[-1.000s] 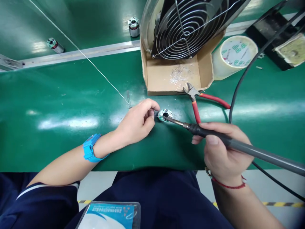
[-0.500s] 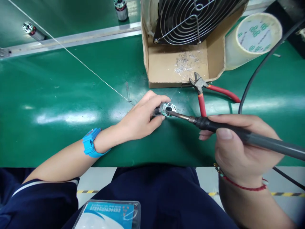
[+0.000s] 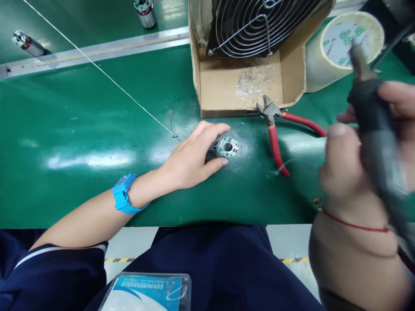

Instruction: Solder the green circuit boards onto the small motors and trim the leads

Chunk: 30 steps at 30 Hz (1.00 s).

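Observation:
My left hand (image 3: pixel 194 157), with a blue wrist strap (image 3: pixel 123 193), rests on the green bench around a small upright part with a round circuit board (image 3: pixel 228 147) on top. Thumb and forefinger stand apart on either side of the board, with a small gap showing; the other fingers are hidden. A thin pale wire (image 3: pixel 119 86) runs from the upper left down to behind this hand. At the right, my right hand (image 3: pixel 350 160) grips a soldering iron (image 3: pixel 376 125), its tip pointing up and away; both are blurred. Red-handled side cutters (image 3: pixel 270 113) lie between the hands.
A cardboard box (image 3: pixel 210 93) holds a black fan (image 3: pixel 259 26) and wire clippings. Beside it stands a large tape roll (image 3: pixel 313 69). Similar motor-like parts, one (image 3: pixel 145 14) and another (image 3: pixel 29 44), sit beyond the metal rail (image 3: pixel 97 51). A clear badge holder (image 3: pixel 145 291) hangs below.
My right hand has lifted the soldering iron off the circuit board and swung it right and up. My left thumb and forefinger have loosened from the board's edges.

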### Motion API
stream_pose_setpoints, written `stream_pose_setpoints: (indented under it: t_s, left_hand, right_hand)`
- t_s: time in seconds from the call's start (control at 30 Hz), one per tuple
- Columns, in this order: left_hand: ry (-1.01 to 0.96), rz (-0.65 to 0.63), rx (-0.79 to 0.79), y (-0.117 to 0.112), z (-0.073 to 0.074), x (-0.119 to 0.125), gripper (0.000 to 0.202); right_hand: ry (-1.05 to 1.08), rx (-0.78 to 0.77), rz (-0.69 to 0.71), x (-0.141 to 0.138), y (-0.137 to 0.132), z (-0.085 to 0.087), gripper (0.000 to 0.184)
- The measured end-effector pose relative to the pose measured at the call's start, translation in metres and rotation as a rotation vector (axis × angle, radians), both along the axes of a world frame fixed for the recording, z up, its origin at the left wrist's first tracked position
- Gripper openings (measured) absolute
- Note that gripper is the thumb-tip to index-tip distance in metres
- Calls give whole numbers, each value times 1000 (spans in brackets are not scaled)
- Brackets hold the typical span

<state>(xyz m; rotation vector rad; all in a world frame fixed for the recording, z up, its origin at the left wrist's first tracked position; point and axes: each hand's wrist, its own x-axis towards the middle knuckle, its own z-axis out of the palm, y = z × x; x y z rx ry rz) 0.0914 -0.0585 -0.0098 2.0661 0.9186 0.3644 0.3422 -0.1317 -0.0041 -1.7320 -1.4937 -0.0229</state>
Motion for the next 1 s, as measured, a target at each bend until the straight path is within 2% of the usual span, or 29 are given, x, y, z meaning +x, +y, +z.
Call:
stream_pose_setpoints:
  t_s: [0.07,0.13,0.2,0.23,0.3,0.33,0.37,0.4,0.47,0.57,0.67,0.8,1.0]
  left_hand:
    - [54,-10,18,-1,-1,1,49]
    - [73,-23,31,-1,-2,2,42]
    - [34,-42,27,-1,-4,1,39]
    - [1,-52,15,-1,-4,0,41]
    - [-61,-64,-24,-1,-5,-2,44]
    - [-86,-66,-48,-1,-5,-3,45]
    - [-108,-65,-74,-1,-5,-3,46]
    - [-128,-62,-101,-2,-5,-4,45]
    - [-153,-52,-143,-3,-4,-4,45]
    - [-150,-25,-142,-5,-3,-4,39]
    - [-127,-18,-52,-7,-2,-3,36]
    - [-101,-21,59,-8,-2,-2,36]
    - [-54,-15,182,-10,-1,-2,38]
  right_hand:
    - [-123,-90,90,13,6,-4,52]
    - [-63,-114,125,20,7,-10,47]
    - [-1,-100,156,24,5,-20,50]
    - [-29,-106,184,24,3,-25,61]
    - [-139,-154,243,25,-1,-35,96]
    - [-197,-194,252,25,-3,-38,108]
    - [-247,-247,230,25,-4,-41,109]
    - [-286,-301,186,25,-6,-42,103]
    - [-332,-394,84,23,-9,-42,76]
    - [-308,-375,44,16,-19,-37,47]
    - [-272,-266,174,5,-31,-29,44]
    - [-290,-244,363,-5,-38,-17,47]
    - [-451,-234,471,2,-36,-8,38]
